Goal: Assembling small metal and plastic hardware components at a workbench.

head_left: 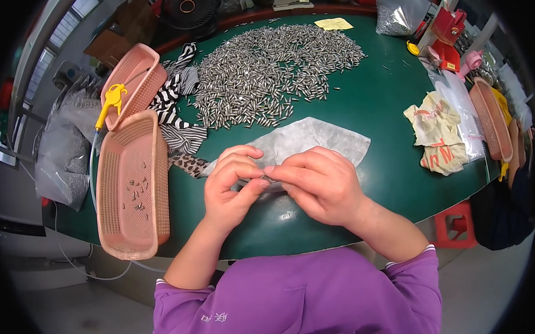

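Observation:
My left hand (pixel 234 180) and my right hand (pixel 320 183) meet over the near part of the green table. Between their fingertips is a small shiny metal part (pixel 267 178), mostly covered by the fingers. The thumb and forefinger of each hand are closed on it. Under and behind the hands lies a sheet of whitish translucent cloth or plastic (pixel 315 137). Farther back spreads a large pile of small silver metal pins (pixel 265 67). To the left of my hands stands a pink plastic basket (pixel 160 213) with several small metal parts (pixel 138 192) on its bottom.
Behind that basket is a second pink basket (pixel 155 80) with a yellow air gun (pixel 112 102) on it. Striped cloth (pixel 183 139) lies beside the pile. On the right are a crumpled cream bag (pixel 436 134), a long pink basket (pixel 487 116) and a red stool (pixel 456 225).

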`<action>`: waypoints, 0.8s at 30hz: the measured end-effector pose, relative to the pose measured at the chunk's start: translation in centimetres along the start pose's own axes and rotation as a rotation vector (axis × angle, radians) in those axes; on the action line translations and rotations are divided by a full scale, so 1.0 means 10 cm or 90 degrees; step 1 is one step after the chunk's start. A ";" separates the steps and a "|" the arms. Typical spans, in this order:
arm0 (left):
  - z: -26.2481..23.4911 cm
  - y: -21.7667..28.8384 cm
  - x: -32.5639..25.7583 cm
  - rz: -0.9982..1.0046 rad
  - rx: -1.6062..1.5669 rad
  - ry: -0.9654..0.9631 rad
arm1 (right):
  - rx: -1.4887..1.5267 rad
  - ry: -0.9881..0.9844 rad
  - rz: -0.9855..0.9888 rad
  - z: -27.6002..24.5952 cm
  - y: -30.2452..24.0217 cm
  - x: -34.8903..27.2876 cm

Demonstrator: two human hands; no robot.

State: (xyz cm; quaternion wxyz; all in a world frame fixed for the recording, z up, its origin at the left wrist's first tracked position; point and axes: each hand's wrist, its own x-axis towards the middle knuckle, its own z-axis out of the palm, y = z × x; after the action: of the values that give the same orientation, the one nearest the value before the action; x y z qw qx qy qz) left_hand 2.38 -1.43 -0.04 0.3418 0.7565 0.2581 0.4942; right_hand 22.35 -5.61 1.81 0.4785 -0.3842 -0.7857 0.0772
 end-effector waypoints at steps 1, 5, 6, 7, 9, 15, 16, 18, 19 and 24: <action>0.00 0.00 0.00 0.008 0.004 -0.004 | 0.000 -0.006 0.005 0.00 0.00 0.00; 0.00 0.01 0.01 0.042 0.026 -0.049 | -0.059 -0.017 -0.026 -0.02 0.01 0.01; 0.00 0.01 0.01 0.043 0.025 -0.049 | -0.081 0.001 -0.039 -0.02 0.04 0.00; 0.00 0.01 -0.01 0.028 0.021 -0.048 | -0.100 0.020 -0.052 -0.01 0.07 0.00; 0.00 0.01 -0.03 0.012 0.017 -0.046 | -0.084 0.020 -0.046 0.00 0.09 -0.02; -0.01 0.01 -0.01 0.008 -0.005 -0.005 | -0.035 -0.005 0.000 -0.02 0.00 -0.02; -0.01 0.01 -0.01 0.008 -0.003 -0.004 | -0.028 -0.006 -0.003 -0.02 0.00 -0.02; 0.00 0.01 -0.01 0.007 0.000 -0.002 | -0.027 -0.008 -0.005 -0.02 0.00 -0.02; 0.00 0.00 0.00 0.011 0.001 -0.001 | -0.026 -0.009 -0.006 -0.01 0.00 -0.02; -0.01 0.00 0.01 0.016 0.012 -0.008 | -0.025 -0.012 -0.005 0.00 0.01 -0.02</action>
State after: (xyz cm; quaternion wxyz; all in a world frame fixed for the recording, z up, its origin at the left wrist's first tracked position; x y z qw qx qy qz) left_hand 2.30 -1.37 0.03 0.3299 0.7658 0.2516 0.4913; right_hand 22.43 -5.67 1.60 0.4634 -0.3899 -0.7932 0.0636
